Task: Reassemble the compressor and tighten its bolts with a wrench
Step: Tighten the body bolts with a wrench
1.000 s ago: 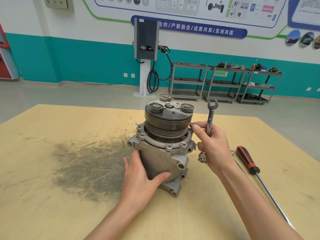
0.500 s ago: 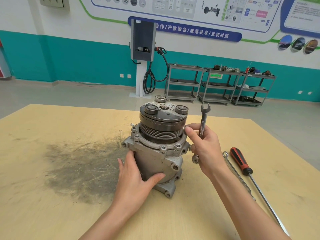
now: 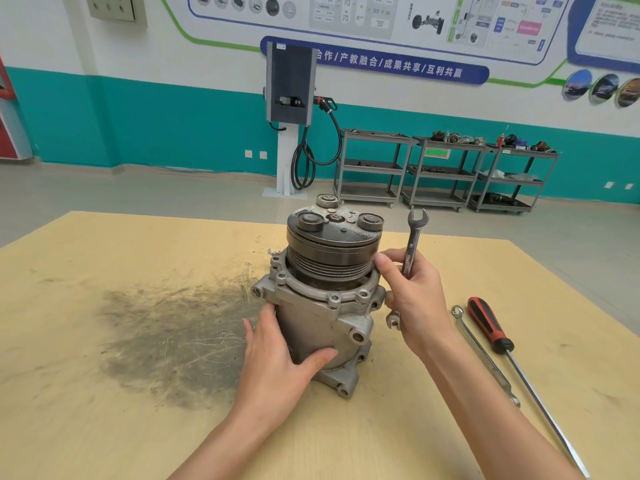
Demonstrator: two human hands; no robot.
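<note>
Grey compressor [image 3: 325, 306] stands upright mid-bench [image 3: 104, 427], as before. Left hand [image 3: 277, 362] still cups its body, fingers relaxed. Right hand [image 3: 415, 299] keeps gripping the wrench [image 3: 414, 244] upright, forefinger touching the pulley; screwdriver [image 3: 488, 323] unmoved at right.

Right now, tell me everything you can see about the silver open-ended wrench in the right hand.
The silver open-ended steel wrench stands nearly upright beside the grey metal compressor, gripped mid-shaft by the right hand. One open jaw points up; the other shows below the hand. A stamped 12 marks its shaft. Neither end sits on a bolt.
</note>
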